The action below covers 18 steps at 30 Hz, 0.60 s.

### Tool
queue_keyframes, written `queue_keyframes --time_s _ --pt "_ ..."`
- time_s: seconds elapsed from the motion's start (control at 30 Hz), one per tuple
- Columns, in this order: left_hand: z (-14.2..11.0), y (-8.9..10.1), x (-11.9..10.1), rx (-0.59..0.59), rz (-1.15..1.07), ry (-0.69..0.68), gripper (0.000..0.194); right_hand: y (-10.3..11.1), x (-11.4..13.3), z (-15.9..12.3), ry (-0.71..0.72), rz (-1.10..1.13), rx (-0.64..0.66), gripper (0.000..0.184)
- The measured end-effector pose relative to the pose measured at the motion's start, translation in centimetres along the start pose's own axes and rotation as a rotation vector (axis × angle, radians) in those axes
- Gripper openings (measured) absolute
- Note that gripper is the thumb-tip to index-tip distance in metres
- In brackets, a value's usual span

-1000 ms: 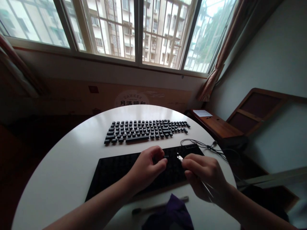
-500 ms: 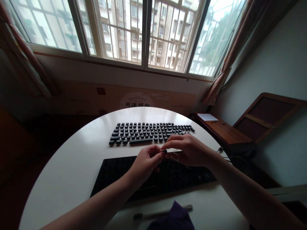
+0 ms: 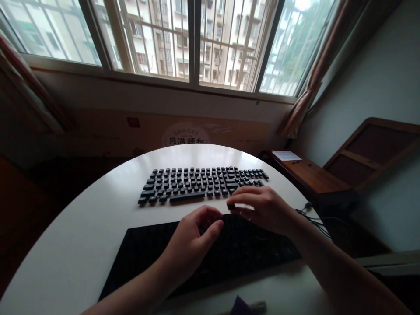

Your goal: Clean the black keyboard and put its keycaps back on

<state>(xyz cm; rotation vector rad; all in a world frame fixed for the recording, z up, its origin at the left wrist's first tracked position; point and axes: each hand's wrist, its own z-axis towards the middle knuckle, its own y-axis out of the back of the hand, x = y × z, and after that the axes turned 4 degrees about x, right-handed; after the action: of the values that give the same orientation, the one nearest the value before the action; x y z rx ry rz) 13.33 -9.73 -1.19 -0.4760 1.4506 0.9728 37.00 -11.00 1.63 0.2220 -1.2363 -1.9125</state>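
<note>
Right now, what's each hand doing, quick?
Left hand: half-curled, thumb and fingers apart, nothing visible held.
Right hand: pinching a black keycap.

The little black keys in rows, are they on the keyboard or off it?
Off: the keys lie on the white table, beyond the dark keyboard.

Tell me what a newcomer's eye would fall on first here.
Probably the bright, barred glass window across the top, then the rows of small black keycaps on the round white table below it. Next would come two bare hands over the flat black keyboard base on the near side: the left hand with curled fingers, the right hand pinching a small dark piece.
</note>
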Motion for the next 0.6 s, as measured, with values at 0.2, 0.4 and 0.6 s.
queue_keyframes --time_s 0.2,0.4,0.6 --pt "0.1 0.1 0.2 0.033 0.162 0.024 0.023 1.7 -8.5 -1.8 -0.377 -0.163 -0.106 0.017" --pt "0.2 0.0 0.4 0.076 0.196 0.053 0.022 -0.7 -11.2 -2.5 -0.511 -0.133 0.092 0.015" --pt "0.3 0.1 0.4 0.081 0.211 0.05 0.022 -1.7 -12.1 -2.9 -0.513 -0.138 0.145 0.015"
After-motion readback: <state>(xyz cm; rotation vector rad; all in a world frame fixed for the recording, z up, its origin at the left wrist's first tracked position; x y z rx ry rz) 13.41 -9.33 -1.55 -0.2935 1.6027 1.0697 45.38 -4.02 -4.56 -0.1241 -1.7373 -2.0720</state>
